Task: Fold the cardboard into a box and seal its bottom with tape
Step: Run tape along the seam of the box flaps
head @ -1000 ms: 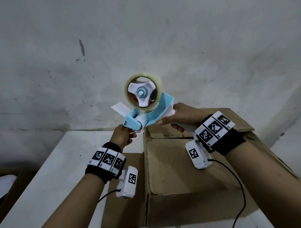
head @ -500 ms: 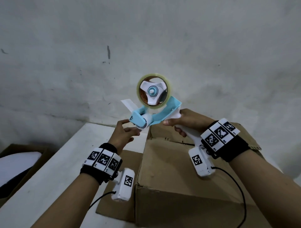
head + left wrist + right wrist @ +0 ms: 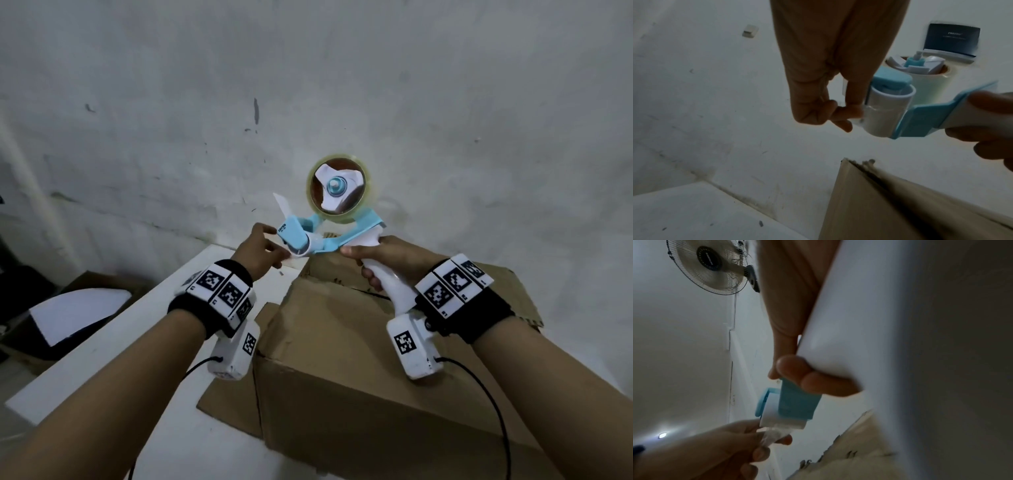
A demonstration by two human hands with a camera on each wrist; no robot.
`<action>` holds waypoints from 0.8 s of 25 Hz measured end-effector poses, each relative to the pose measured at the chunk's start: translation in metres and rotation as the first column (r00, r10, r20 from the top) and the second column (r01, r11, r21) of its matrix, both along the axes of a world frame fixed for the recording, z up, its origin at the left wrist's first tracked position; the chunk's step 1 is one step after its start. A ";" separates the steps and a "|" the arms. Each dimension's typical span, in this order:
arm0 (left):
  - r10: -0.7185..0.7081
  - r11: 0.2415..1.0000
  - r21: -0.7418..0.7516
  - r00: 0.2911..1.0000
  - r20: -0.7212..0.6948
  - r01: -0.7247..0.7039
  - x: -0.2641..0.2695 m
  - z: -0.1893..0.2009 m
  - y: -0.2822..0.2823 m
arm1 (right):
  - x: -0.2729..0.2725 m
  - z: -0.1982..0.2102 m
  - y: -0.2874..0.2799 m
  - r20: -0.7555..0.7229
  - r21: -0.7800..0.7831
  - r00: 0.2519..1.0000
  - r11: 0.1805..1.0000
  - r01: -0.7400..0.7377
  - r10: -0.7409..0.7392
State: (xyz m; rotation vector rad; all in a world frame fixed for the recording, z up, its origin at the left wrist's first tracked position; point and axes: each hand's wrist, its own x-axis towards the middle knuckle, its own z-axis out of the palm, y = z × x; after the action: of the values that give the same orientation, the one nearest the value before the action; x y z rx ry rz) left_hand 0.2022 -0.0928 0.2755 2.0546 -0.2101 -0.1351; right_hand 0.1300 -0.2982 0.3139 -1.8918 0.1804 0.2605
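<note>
The left hand [image 3: 260,248] has its fingers [image 3: 846,113] curled in a pinch on the free end of the clear tape [image 3: 774,435], right at the white roller of the tape dispenser [image 3: 329,229]; the right wrist view shows the film crumpled between thumb and fingertips just below the roller. The right hand [image 3: 380,257] is wrapped firmly round the dispenser's white handle, holding the tool up in the air with the tape roll [image 3: 337,190] on top and its nose pointing toward the left hand. The cardboard box [image 3: 342,342] sits directly under and a little nearer the body than both hands, on the white tabletop [image 3: 113,353], its upward face formed of closed flaps with a seam that seems to run away from the person toward the wall. The right hand is over the box's far edge, the left just off its left side, so the tape end probably has to come down and rightward onto the far edge, with the pull then following the seam back toward the body. One loose flap lies flat on the tabletop to the left of the box. What the box holds cannot be seen; beside the tabletop, lower left, an open carton [image 3: 75,308] holds a white sheet.
</note>
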 end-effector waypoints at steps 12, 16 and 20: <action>0.037 0.998 0.045 0.998 0.048 -0.039 0.016 0.006 -0.005 | -0.004 0.001 0.008 0.108 -0.080 0.994 0.996 0.031 -0.022; 0.158 0.981 0.088 0.978 0.133 -0.171 0.021 0.006 -0.006 | -0.008 -0.001 0.020 0.123 -0.088 0.992 0.996 -0.001 0.012; 0.350 0.936 0.032 0.936 0.026 -0.351 0.037 0.010 0.014 | -0.019 0.006 0.018 0.118 -0.075 0.991 0.996 -0.047 0.056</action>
State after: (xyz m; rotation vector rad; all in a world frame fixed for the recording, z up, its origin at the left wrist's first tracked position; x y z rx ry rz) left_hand 0.2390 -0.0791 0.2857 2.0953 0.1506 0.1038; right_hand 0.1110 -0.2800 0.3197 -1.9795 0.0601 0.1766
